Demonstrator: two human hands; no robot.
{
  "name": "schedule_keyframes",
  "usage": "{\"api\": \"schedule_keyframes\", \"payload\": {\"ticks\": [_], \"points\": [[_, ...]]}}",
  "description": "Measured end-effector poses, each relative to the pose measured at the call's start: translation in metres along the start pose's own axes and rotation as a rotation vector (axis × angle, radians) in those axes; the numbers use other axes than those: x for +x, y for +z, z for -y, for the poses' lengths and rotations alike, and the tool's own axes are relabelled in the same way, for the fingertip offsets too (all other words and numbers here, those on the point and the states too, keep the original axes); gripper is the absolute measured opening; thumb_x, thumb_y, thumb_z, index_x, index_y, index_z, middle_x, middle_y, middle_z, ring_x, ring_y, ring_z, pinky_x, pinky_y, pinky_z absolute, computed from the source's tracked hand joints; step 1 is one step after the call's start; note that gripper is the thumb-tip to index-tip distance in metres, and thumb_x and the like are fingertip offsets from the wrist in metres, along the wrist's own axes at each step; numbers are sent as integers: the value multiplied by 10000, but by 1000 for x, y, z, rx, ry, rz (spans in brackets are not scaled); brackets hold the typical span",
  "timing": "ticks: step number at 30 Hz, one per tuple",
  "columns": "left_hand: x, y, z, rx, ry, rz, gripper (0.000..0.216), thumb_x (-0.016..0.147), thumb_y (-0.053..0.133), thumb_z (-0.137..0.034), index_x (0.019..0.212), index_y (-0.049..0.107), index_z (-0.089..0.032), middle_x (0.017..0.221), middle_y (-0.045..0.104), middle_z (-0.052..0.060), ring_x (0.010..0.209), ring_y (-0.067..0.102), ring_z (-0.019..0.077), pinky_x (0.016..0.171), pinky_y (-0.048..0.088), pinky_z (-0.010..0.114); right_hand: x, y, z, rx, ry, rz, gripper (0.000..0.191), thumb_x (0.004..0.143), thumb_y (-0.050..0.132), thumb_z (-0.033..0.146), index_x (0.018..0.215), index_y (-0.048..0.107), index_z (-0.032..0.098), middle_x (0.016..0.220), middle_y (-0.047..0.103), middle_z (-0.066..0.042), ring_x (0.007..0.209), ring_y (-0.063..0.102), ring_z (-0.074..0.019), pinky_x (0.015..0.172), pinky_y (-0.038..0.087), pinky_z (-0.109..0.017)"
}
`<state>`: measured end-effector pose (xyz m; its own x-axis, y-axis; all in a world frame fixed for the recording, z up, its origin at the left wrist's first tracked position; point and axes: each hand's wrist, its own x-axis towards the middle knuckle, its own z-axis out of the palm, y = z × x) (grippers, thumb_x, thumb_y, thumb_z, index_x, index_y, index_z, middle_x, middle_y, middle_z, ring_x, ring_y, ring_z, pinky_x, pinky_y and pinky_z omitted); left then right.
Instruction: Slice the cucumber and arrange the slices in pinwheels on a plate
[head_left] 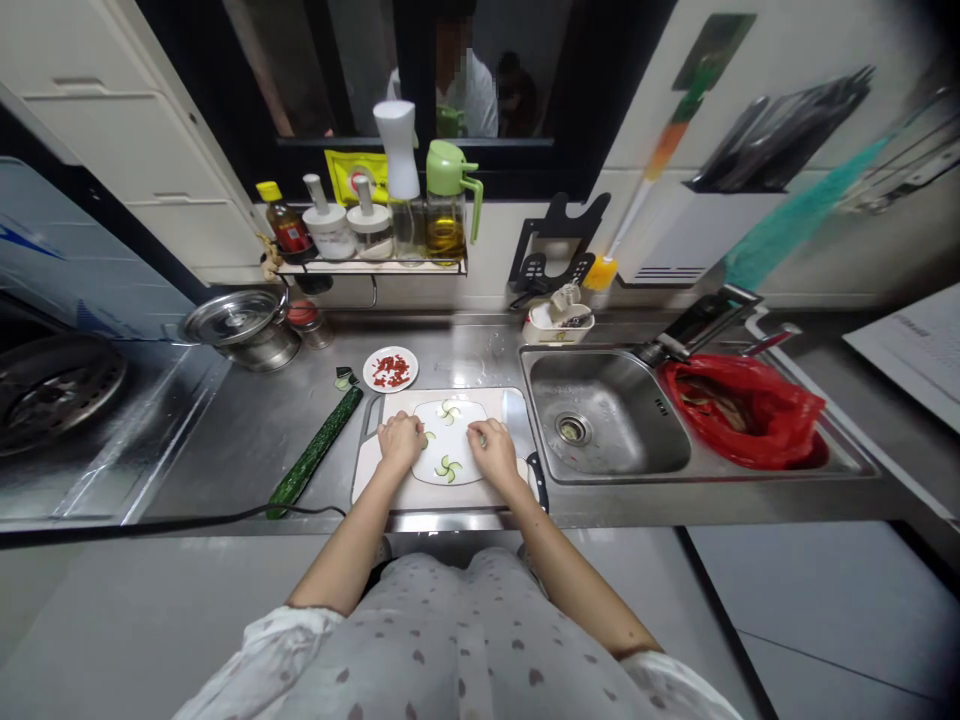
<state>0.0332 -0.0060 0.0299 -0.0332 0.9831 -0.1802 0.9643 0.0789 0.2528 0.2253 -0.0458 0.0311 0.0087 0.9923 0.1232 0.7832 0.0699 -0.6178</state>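
Note:
A white plate (448, 441) lies on the cutting board (379, 490), with pinwheels of thin cucumber slices (448, 468) at its near and far sides. My left hand (403, 441) is at the plate's left edge, fingers curled together beside a cucumber slice (429, 438); whatever they grip is hidden. Over the right edge, the fingers of my right hand (495, 452) are pinched on a small green piece that looks like a cucumber slice. A knife (514, 412) lies on the board to the right, its blade and dark handle partly covered by my right hand and forearm.
Left of the board lie a long cucumber (315, 455) and cut cucumber ends (345, 378). A small dish (391, 386) of chopped red pieces stands behind. To the right is the sink (534, 400), with a red bag (795, 415). Bottles and jars fill the rack (360, 267).

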Motion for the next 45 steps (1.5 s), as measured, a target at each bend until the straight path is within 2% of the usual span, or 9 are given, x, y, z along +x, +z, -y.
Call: {"api": "schedule_keyframes", "payload": {"ticks": [4, 8, 12, 17, 26, 35, 39, 45], "points": [[2, -1, 5, -71, -24, 23, 185, 807, 548, -283, 846, 723, -237, 1011, 678, 77, 971, 603, 249, 849, 392, 365, -9, -3, -15, 94, -28, -94, 220, 901, 486, 247, 899, 701, 197, 872, 655, -64, 881, 549, -210, 832, 412, -313], [6, -5, 19, -282, -84, 1, 182, 793, 564, -323, 875, 714, -261, 901, 700, 22, 875, 621, 202, 755, 414, 299, -16, -9, -20, 128, -24, -139, 241, 902, 473, 276, 901, 703, 203, 867, 660, -68, 850, 547, -214, 798, 422, -325], [10, -9, 38, -451, -126, -95, 214, 792, 554, -327, 918, 708, -244, 819, 682, 6, 785, 616, 171, 699, 426, 261, -26, -17, -20, 133, -30, -166, 259, 908, 461, 289, 913, 703, 196, 870, 662, -73, 835, 552, -211, 770, 426, -320], [17, -18, 58, -517, -120, -203, 250, 790, 568, -363, 937, 708, -218, 791, 667, 3, 738, 607, 152, 653, 417, 236, -39, -20, -22, 121, -29, -167, 266, 909, 462, 305, 911, 703, 194, 835, 659, -71, 823, 559, -210, 760, 425, -318], [49, -33, 74, -375, -191, -234, 205, 791, 567, -349, 931, 692, -266, 876, 695, -2, 839, 626, 184, 728, 423, 267, -47, -17, -17, 107, -51, -132, 272, 920, 450, 316, 904, 693, 195, 824, 656, -69, 818, 564, -215, 750, 425, -327], [89, -21, 67, -302, -389, -238, 233, 817, 551, -301, 1014, 675, -292, 1030, 710, 48, 1002, 627, 263, 866, 421, 394, -44, -17, -20, 103, -51, -120, 267, 924, 450, 318, 910, 686, 195, 825, 659, -69, 817, 564, -214, 756, 423, -329], [103, -18, 55, -228, -357, -238, 245, 829, 523, -275, 1007, 690, -296, 1108, 684, 68, 1038, 610, 270, 890, 404, 419, -44, -12, -21, 109, -38, -107, 267, 924, 448, 316, 902, 684, 192, 825, 661, -70, 809, 564, -213, 751, 422, -329], [118, -17, 43, -101, -285, -142, 238, 816, 541, -296, 981, 712, -288, 1141, 662, 89, 1045, 599, 277, 893, 387, 420, -38, -10, -21, 122, -48, -99, 261, 922, 453, 310, 907, 686, 194, 830, 662, -69, 823, 569, -210, 771, 430, -327]]}}
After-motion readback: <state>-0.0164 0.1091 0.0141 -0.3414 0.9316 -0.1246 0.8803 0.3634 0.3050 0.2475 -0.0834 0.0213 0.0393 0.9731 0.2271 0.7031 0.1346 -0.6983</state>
